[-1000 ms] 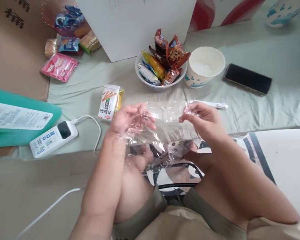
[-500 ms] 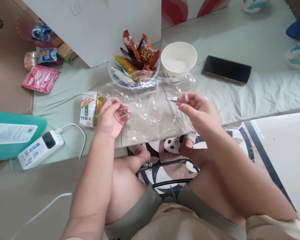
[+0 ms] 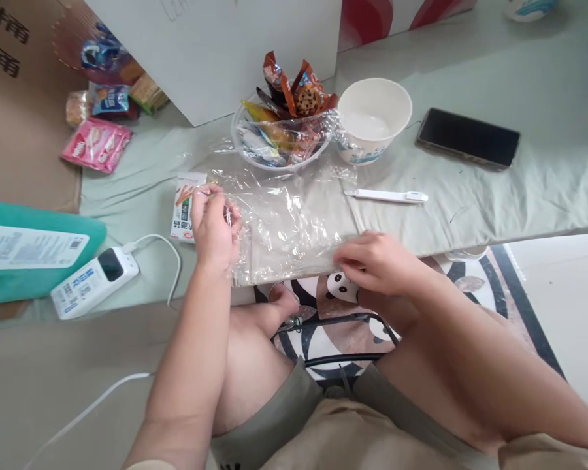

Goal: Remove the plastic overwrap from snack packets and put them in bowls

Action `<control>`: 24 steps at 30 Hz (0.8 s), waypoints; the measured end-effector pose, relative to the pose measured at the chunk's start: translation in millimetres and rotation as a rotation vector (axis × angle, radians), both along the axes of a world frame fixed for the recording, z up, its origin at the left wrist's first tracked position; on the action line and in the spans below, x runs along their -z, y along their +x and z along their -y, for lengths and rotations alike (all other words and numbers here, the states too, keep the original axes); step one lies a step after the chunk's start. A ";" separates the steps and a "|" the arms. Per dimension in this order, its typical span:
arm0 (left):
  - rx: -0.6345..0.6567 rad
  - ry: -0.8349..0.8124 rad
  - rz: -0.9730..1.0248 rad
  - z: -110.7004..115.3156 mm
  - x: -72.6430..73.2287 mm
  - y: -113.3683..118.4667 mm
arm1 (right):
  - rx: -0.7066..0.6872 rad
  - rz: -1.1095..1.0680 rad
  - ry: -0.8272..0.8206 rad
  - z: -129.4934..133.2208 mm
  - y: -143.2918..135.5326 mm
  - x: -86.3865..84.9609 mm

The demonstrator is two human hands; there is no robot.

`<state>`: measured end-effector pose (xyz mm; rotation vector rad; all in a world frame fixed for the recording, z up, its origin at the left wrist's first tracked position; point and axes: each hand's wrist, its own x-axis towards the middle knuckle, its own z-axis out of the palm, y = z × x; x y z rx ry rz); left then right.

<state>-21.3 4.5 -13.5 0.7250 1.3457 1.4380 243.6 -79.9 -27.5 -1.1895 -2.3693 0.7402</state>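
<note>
Clear plastic film [image 3: 294, 219] lies crumpled over the front of the cloth-covered table. My left hand [image 3: 215, 225] has its fingers curled on the film's left end, beside a white snack pack [image 3: 183, 202] that it partly covers. At the film's lower right edge, my right hand [image 3: 377, 261] pinches the film near the table's front edge. A white utility knife [image 3: 389, 196] rests on the cloth just above that hand. Behind the film stand a clear bowl [image 3: 284, 160] of wrapped snacks and a white paper bowl [image 3: 372, 130] with a pale content.
A black phone [image 3: 468, 138] lies at the right. On the left are a pink snack pack [image 3: 97, 145], a white power bank [image 3: 95, 282] with a cable, and a green bottle [image 3: 34, 251]. A white box [image 3: 225, 52] stands at the back.
The white knife has left my right hand and lies on the table. My right hand has moved down to the film's near edge. My left fingers have closed on the film.
</note>
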 end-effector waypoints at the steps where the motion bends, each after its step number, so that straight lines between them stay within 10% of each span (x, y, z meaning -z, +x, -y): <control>1: 0.000 -0.004 0.003 0.0 -0.5 -2.3 | 0.052 -0.014 -0.032 0.8 -0.2 -0.6; 6: 0.118 -0.100 0.073 2.2 -1.9 -7.4 | 0.612 -0.413 -0.139 -8.3 -7.0 0.6; 10: 0.157 -0.128 0.088 2.7 -0.9 -7.8 | 0.607 -0.514 -0.270 -16.6 -14.2 3.1; 18: 0.065 0.064 0.071 6.9 -9.2 -18.6 | 0.739 -0.814 -0.002 -14.6 16.8 3.4; 24: 0.233 0.097 -0.153 14.2 -2.0 -24.5 | 0.647 -0.539 0.125 -7.6 36.4 0.3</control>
